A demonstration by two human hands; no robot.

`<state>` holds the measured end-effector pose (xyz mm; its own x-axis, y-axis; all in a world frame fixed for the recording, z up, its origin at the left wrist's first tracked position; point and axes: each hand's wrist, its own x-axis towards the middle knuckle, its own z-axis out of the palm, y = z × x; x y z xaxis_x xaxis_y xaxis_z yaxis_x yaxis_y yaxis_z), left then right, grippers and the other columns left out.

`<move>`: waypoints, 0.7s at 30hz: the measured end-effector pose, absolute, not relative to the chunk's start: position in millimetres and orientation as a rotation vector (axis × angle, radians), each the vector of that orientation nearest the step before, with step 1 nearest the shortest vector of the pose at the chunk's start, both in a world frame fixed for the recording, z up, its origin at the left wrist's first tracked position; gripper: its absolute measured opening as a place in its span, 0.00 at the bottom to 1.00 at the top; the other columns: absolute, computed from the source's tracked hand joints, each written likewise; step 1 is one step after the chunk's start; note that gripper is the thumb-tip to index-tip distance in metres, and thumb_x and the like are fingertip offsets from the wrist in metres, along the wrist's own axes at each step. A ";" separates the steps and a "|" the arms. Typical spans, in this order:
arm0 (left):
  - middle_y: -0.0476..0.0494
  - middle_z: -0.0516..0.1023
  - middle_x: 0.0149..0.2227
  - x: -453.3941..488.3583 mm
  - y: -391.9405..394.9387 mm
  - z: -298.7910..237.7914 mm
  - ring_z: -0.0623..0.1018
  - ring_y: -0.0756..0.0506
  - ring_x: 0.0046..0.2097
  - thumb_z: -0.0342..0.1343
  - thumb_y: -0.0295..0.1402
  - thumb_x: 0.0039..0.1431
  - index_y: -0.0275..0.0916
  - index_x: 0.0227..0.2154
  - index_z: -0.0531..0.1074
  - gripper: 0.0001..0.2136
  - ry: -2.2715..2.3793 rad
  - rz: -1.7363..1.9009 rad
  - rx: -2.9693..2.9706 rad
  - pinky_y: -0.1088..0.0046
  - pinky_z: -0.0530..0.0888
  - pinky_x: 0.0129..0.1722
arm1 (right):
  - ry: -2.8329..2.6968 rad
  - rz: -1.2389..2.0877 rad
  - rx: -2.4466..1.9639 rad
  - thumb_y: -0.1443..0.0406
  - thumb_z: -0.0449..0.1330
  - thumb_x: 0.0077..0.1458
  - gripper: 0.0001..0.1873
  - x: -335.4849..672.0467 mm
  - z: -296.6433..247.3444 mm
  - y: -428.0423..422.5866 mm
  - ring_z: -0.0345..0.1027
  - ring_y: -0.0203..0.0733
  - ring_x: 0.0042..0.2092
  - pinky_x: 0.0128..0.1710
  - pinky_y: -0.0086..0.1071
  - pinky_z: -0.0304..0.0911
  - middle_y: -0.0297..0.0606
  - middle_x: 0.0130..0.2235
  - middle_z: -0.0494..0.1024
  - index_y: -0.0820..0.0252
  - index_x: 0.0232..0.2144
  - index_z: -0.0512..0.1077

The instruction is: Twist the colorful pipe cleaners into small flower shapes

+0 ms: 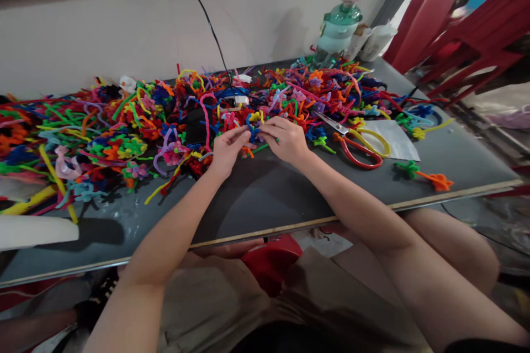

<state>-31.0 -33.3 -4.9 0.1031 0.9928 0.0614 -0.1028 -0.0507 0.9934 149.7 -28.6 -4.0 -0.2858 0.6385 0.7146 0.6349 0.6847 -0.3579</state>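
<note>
- grey table (pixel 265 204): bare front strip; both forearms cross its near edge from the lap and angle inward.
- left hand (pixel 226 149): wrist low over the table, palm turned inward, thumb and forefinger pinched shut on the left end of the blue piece.
- right hand (pixel 285 140): back upward, knuckles bent, fingertips closed on the right end of the same piece.
- blue piece (pixel 253 133): small twisted pipe-cleaner form held between the two sets of fingertips, at the front edge of the pile.
- scissors (pixel 356 146): red and yellow handles, lying flat just right of the right hand, untouched.
- paper (pixel 399 143): white sheet beside the scissors.
- green flower (pixel 408 168) and orange flower (pixel 439 180): near the right front edge, apart from the pile.
- pile (pixel 136 115): many-coloured pipe cleaners across the far half.
- bottle (pixel 340 32): teal, at the far right corner.
</note>
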 end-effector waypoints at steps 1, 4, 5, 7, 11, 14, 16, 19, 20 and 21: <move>0.42 0.82 0.29 -29.7 -35.1 -6.4 0.82 0.45 0.30 0.67 0.51 0.45 0.36 0.40 0.78 0.25 1.033 1.235 1.268 0.77 0.70 0.19 | -1.981 0.024 -0.995 0.63 0.54 0.64 0.14 149.4 -3.6 -28.7 0.74 0.40 0.41 0.40 0.32 0.70 0.40 0.39 0.80 0.56 0.37 0.80; 0.42 0.82 0.31 -27.9 -38.7 -8.8 0.81 0.46 0.31 0.66 0.50 0.46 0.36 0.42 0.78 0.25 1.040 1.273 1.392 0.75 0.74 0.25 | -1.958 0.102 -1.036 0.63 0.55 0.64 0.13 147.7 -1.1 -29.9 0.73 0.40 0.39 0.39 0.32 0.68 0.41 0.37 0.79 0.59 0.36 0.79; 0.42 0.83 0.33 -28.3 -38.8 -9.1 0.81 0.47 0.32 0.66 0.49 0.47 0.36 0.45 0.77 0.26 1.047 1.300 1.434 0.75 0.75 0.27 | -1.962 0.132 -1.045 0.62 0.55 0.63 0.13 147.2 0.0 -30.4 0.72 0.39 0.38 0.37 0.31 0.67 0.41 0.36 0.79 0.60 0.34 0.79; 0.41 0.83 0.40 -30.1 -37.5 -9.4 0.81 0.48 0.35 0.66 0.47 0.49 0.39 0.51 0.74 0.28 1.065 1.364 1.516 0.76 0.76 0.31 | -2.003 0.186 -1.044 0.62 0.57 0.62 0.12 146.1 1.5 -31.7 0.71 0.38 0.35 0.35 0.31 0.64 0.39 0.34 0.78 0.61 0.32 0.78; 0.42 0.82 0.38 -33.3 -33.8 -10.7 0.78 0.51 0.31 0.63 0.46 0.54 0.39 0.44 0.77 0.20 1.118 1.357 1.613 0.78 0.74 0.28 | -2.094 0.235 -1.026 0.61 0.59 0.61 0.11 144.2 0.6 -32.8 0.69 0.37 0.35 0.34 0.30 0.60 0.38 0.33 0.78 0.59 0.31 0.77; 0.46 0.81 0.31 -32.0 -32.5 -12.5 0.77 0.52 0.27 0.63 0.46 0.53 0.38 0.41 0.78 0.18 1.101 1.294 1.552 0.79 0.71 0.24 | -2.095 0.242 -1.032 0.60 0.58 0.62 0.12 144.4 -2.0 -31.1 0.69 0.38 0.36 0.35 0.30 0.60 0.37 0.33 0.78 0.58 0.31 0.77; 0.46 0.80 0.30 -29.6 -32.4 -13.4 0.78 0.51 0.27 0.64 0.46 0.52 0.39 0.41 0.77 0.19 1.069 1.273 1.461 0.79 0.70 0.22 | -2.068 0.245 -1.025 0.59 0.58 0.63 0.13 145.5 -2.9 -29.4 0.69 0.38 0.36 0.36 0.31 0.61 0.38 0.34 0.78 0.58 0.31 0.77; 0.48 0.79 0.26 -26.6 -33.0 -13.0 0.77 0.52 0.25 0.64 0.47 0.51 0.38 0.35 0.77 0.17 1.063 1.261 1.326 0.79 0.70 0.22 | -2.007 0.251 -1.022 0.57 0.58 0.62 0.13 147.4 -2.2 -28.5 0.69 0.37 0.34 0.36 0.31 0.62 0.38 0.34 0.78 0.58 0.33 0.78; 0.49 0.78 0.24 -26.1 -33.4 -12.4 0.76 0.52 0.24 0.64 0.46 0.51 0.38 0.32 0.76 0.16 1.070 1.263 1.289 0.79 0.70 0.22 | -1.986 0.251 -1.030 0.56 0.58 0.62 0.13 147.7 -1.6 -28.8 0.69 0.37 0.33 0.36 0.31 0.63 0.38 0.33 0.78 0.58 0.34 0.78; 0.49 0.77 0.22 -25.8 -33.9 -11.6 0.75 0.53 0.23 0.64 0.45 0.51 0.38 0.30 0.76 0.15 1.078 1.262 1.261 0.79 0.70 0.22 | -1.968 0.250 -1.039 0.56 0.59 0.61 0.13 148.0 -0.9 -29.3 0.69 0.37 0.33 0.35 0.31 0.63 0.37 0.33 0.78 0.58 0.35 0.78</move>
